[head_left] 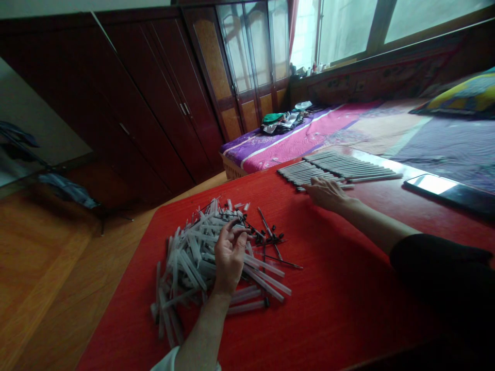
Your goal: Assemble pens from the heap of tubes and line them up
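My left hand (229,257) hovers over a loose pile of whitish translucent pen barrels (193,247), palm turned up. Its thumb and fingers are curled close together; a small dark bit shows by the fingertips, too blurred to name. Black pen caps (273,238) and thin pen refills (281,262) lie just right of this hand. Farther off, my right hand (325,195) reaches to the near row of pens (305,174), its fingers bent down around the nearest pen (348,186), which lies alongside the others. A second row of pens (351,166) lies beside the first.
Everything rests on a red table (317,314). A phone (450,193) lies at its right edge. Behind stands a bed (328,131) with folded clothes (284,122) and a yellow-blue pillow (464,95). Dark wardrobes (154,87) line the left wall.
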Action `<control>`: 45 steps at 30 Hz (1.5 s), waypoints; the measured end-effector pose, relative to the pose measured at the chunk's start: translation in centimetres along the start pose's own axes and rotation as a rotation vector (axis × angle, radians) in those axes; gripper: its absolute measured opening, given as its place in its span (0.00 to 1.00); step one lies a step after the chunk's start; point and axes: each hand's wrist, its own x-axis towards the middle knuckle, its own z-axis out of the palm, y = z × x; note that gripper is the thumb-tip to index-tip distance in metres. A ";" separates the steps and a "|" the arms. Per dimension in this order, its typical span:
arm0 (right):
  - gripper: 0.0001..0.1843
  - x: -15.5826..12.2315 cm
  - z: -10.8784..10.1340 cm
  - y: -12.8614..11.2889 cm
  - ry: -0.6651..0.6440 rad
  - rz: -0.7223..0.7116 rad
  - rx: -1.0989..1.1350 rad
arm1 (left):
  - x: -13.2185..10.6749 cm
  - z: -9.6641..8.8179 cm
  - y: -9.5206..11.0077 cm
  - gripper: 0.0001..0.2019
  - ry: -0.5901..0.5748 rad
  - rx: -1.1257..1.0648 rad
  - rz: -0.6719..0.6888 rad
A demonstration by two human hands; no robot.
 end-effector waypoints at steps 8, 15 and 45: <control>0.19 1.0 -0.3 -1.3 -0.042 -0.114 -0.063 | -0.1 0.0 -0.1 0.18 0.009 -0.011 -0.012; 0.21 -0.9 0.3 0.1 0.002 -0.025 -0.053 | -0.1 0.0 0.0 0.18 0.002 -0.005 -0.016; 0.15 -1.6 -3.7 -9.6 -0.094 0.119 0.476 | 0.5 -1.1 -1.1 0.12 0.257 0.225 0.139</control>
